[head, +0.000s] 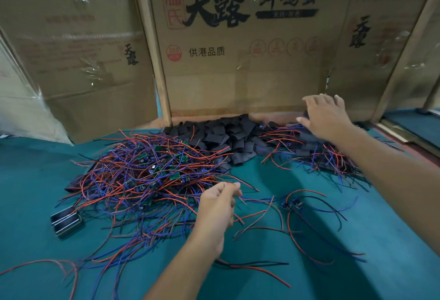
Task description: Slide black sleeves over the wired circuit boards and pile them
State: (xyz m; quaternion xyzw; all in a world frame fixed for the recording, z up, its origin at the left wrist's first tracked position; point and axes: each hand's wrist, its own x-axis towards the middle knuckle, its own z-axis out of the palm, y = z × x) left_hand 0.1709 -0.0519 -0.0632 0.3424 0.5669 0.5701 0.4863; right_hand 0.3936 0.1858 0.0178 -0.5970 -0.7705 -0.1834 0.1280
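A tangled heap of small green circuit boards (pixel 142 168) with red, blue and black wires covers the left and middle of the green table (pixel 333 264). Behind it lies a heap of flat black sleeves (pixel 228 137). To the right sits a pile of sleeved boards (pixel 316 149) with wires sticking out. My left hand (pixel 217 204) is at the near edge of the wire heap, fingers curled and pinching wires. My right hand (pixel 326 116) hovers over the sleeved pile with fingers spread, holding nothing visible. Two loose wired boards (pixel 291 203) lie near the middle right.
Upright cardboard sheets (pixel 238 61) with printed characters wall off the back of the table. A small stack of black flat parts (pixel 65 221) lies at the left. A plastic bag (pixel 28 113) leans at the far left.
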